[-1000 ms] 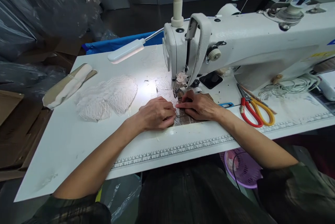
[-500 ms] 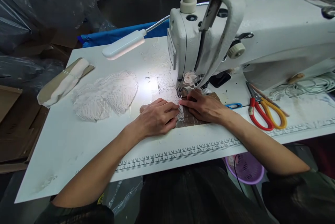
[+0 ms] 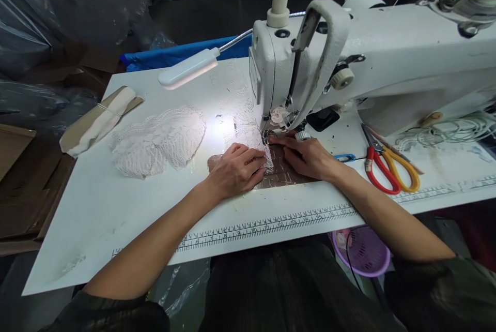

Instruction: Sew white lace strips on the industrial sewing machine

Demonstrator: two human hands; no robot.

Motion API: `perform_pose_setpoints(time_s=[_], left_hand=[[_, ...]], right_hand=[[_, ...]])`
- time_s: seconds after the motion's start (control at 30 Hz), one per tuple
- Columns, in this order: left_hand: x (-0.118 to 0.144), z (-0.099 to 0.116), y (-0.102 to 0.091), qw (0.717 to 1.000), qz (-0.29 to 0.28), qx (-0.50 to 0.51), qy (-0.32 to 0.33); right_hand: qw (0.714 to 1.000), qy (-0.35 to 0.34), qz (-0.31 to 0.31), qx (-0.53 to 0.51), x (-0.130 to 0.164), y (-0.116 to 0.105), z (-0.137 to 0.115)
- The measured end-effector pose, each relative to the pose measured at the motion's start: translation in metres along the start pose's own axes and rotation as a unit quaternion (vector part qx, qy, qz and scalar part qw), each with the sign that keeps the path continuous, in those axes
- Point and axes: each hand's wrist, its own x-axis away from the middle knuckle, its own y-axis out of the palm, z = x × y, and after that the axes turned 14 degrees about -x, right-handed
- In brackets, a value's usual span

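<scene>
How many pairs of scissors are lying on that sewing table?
2: the red-handled scissors and the yellow-handled scissors, lying crossed over each other on the table right of the right hand. More could be hidden behind the sewing machine.

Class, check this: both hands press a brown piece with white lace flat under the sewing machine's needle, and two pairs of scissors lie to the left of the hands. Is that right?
Not quite. In the head view the scissors lie to the right of the hands, beside the right hand. The rest holds: the left hand and right hand press the brown piece flat at the sewing machine.
</scene>
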Motion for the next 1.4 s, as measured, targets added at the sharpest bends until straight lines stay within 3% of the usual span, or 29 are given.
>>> perform_pose_setpoints(time_s=[0.13,0.23,0.33,0.47,0.67,0.8,0.97,1.13,1.27,1.4], left_hand=[[0.000,0.001,0.002,1.000,0.010,-0.005,-0.005],[-0.001,0.000,0.001,0.999,0.028,-0.004,-0.019],[-0.002,-0.002,0.000,0.996,0.057,0.011,-0.074],[-0.004,-0.005,-0.001,0.989,0.072,0.044,-0.122],[-0.005,-0.005,-0.001,0.993,0.084,0.046,-0.063],[-0.006,-0.006,-0.001,0.998,0.055,0.044,-0.006],[-0.008,-0.005,0.000,0.998,0.052,0.044,0.014],[-0.008,-0.006,-0.002,0.992,0.095,0.066,-0.040],[-0.008,-0.007,-0.004,0.986,0.110,0.079,-0.098],[-0.007,-0.007,-0.005,0.986,0.107,0.084,-0.101]], right_hand=[[0.997,-0.006,0.043,-0.056,0.002,-0.004,-0.001],[0.996,-0.017,0.012,-0.089,0.003,-0.003,-0.003],[0.992,-0.059,-0.023,-0.106,0.004,0.001,-0.005],[0.992,-0.079,-0.062,-0.074,0.004,0.004,-0.007],[0.986,-0.101,-0.125,-0.053,0.001,-0.004,-0.014],[0.983,-0.106,-0.132,-0.066,0.001,-0.007,-0.015],[0.984,-0.101,-0.131,-0.065,0.001,-0.005,-0.015],[0.984,-0.094,-0.130,-0.080,0.000,-0.006,-0.014],[0.989,-0.079,-0.087,-0.091,0.001,-0.003,-0.011],[0.991,-0.076,-0.095,-0.060,0.002,0.000,-0.010]])
